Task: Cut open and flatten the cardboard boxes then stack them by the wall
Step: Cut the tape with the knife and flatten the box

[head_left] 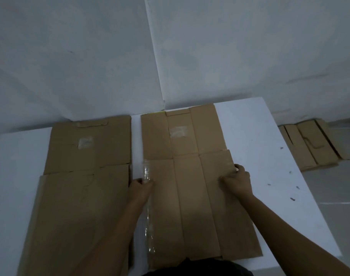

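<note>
Left hand [141, 185] pinches the taped left edge of the near flattened brown cardboard box [192, 206]; my right hand [237, 181] grips its right edge, fingers curled.

Bare workroom: white walls [70, 56], white table [250, 126], flattened cardboard [190, 196].

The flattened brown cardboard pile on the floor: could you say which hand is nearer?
Right. The right hand lies left of the cardboard pile; the left hand lies farther left.
</note>
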Tool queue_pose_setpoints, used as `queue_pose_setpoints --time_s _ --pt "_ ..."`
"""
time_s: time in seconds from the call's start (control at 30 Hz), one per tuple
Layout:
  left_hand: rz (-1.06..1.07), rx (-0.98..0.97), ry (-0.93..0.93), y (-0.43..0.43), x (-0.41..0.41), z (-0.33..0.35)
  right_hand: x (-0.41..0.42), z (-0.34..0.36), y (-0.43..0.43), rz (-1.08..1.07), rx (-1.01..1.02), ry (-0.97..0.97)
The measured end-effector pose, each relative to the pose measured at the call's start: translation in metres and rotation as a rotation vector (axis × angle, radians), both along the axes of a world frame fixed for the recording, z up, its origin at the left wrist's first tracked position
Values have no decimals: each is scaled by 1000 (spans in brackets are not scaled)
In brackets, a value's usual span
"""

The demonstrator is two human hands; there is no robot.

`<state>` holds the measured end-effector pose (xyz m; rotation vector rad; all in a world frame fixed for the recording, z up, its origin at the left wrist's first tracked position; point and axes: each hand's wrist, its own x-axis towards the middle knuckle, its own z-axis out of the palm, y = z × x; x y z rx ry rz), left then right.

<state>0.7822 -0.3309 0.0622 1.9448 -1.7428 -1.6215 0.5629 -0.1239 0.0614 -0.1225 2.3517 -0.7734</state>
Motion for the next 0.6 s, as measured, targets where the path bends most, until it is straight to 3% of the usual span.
queue_pose_setpoints --time_s 0.1,0.2,0.37,0.6 --pt "-43 83 10 -9 9 -1 -15 4 2 -55 -45 -108" --pt "-51 76 117 -7 7 6 -21 11 0 31 -139 -213" --pt "-29 -29 225 1 -2 24 -17 35 -3 154 -322 -152" --pt "128 -10 480 -21 25 45 5 74 5 61 -455 -222"
